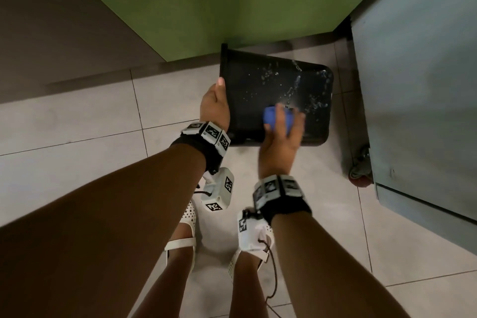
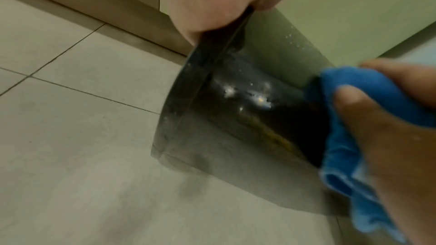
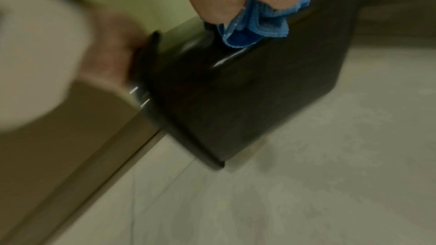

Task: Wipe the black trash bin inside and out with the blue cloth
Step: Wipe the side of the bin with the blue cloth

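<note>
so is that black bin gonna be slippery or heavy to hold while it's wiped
Probably light: the left hand alone holds the black trash bin tipped off the floor by its rim. Likely a bit slippery, since water droplets bead on its glossy side. It looks stiff, showing no visible flex under the blue cloth.

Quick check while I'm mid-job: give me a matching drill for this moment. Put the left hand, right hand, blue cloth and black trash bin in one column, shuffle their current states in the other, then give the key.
Column one:
1. left hand
2. right hand
3. blue cloth
4. black trash bin

Column two:
A. bunched up and pressed against a black wall
B. tipped on its side, held off the tiled floor, wet with droplets
C. grips the rim
D. holds the wiping fabric

Pairs: 1-C, 2-D, 3-A, 4-B
</note>
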